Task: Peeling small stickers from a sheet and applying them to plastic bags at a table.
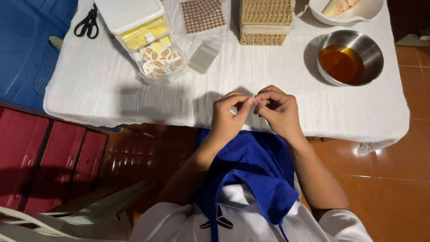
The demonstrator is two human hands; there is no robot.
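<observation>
At the near edge of the bench (112,98), which was covered with a white cloth, the left hand (227,117) and the right hand (278,110) met, their fingertips (251,101) pinched together over something too small to make out; whether anything was truly gripped between them could not be told. Both hands hung just above the cloth, over a blue apron (251,166) on the person's lap. Well apart from them, toward the far right, stood a steel bowl (350,57) of amber liquid, and beyond it a white bowl (347,11) with a piping bag inside. A woven basket (265,20) sat at the far middle, beside a flat pack of brown checked squares (202,15). To the left stood a clear plastic drawer box (148,40) with yellow and patterned pieces, a small clear packet (204,57) near it, and black scissors (87,22) at the far left corner.
</observation>
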